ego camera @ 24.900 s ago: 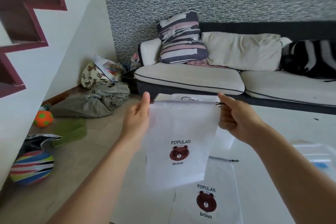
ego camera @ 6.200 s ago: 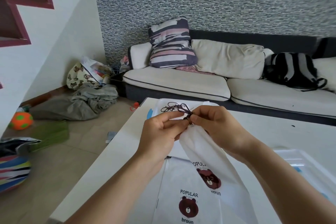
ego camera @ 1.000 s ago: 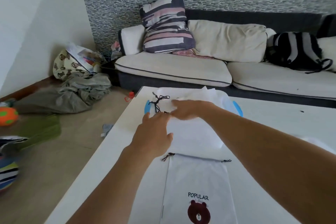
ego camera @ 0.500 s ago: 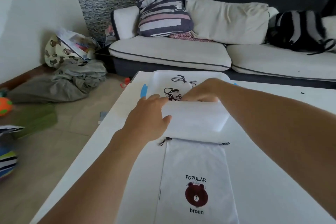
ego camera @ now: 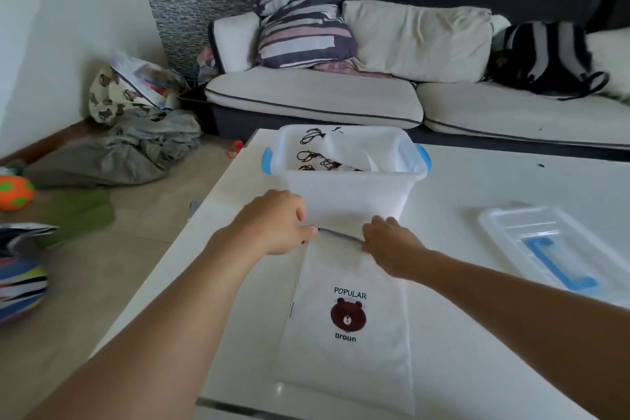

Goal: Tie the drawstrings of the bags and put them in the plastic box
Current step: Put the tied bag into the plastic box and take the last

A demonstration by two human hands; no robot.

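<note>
A white drawstring bag (ego camera: 347,314) with a brown bear print and the word POPULAR lies flat on the white table (ego camera: 477,201). My left hand (ego camera: 272,227) pinches its top left corner and my right hand (ego camera: 392,245) pinches its top right corner, at the dark drawstring hem. Just beyond stands the clear plastic box (ego camera: 344,194) with blue handles. It holds several white bags (ego camera: 344,150) with knotted dark strings.
The box's clear lid (ego camera: 552,249) with a blue handle lies on the table to the right. A sofa (ego camera: 375,99) with cushions and a backpack (ego camera: 542,58) stands behind the table. Clothes, balls and a printed bag litter the floor on the left.
Both hands have left the tied bag in the box and come back toward me to the top corners of the flat bag. The camera has tilted down.
</note>
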